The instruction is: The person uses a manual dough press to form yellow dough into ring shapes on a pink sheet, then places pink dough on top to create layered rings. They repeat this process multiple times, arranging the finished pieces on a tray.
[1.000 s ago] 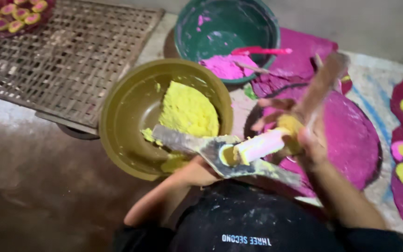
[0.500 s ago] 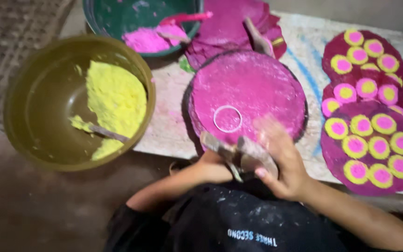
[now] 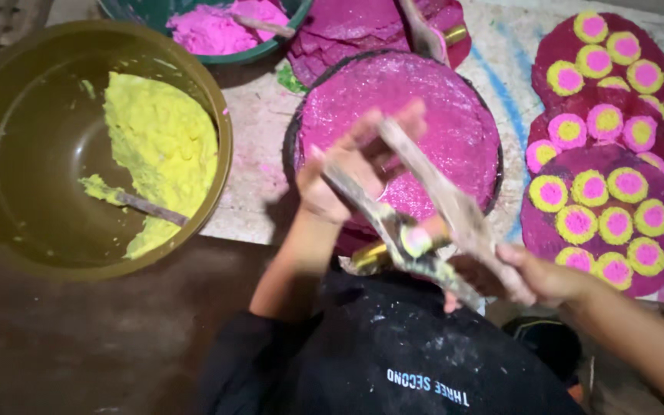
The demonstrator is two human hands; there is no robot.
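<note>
Lifted above the pink disc [image 3: 424, 107], both sticks [image 3: 455, 207] are crossing; my left hand [image 3: 347, 173] and right hand [image 3: 532, 277] are gripping them firmly, keeping the paste lump [image 3: 416, 240] pinched.

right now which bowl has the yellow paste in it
The big olive bowl on the left, with a stick lying in it. The green bowl at the top holds pink paste.

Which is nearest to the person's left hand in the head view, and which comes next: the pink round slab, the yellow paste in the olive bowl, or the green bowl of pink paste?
From the left hand:
1. Pink round slab, directly under and beyond the hand.
2. Yellow paste, to the left in the olive bowl.
3. Green bowl of pink paste, far at top left.
</note>
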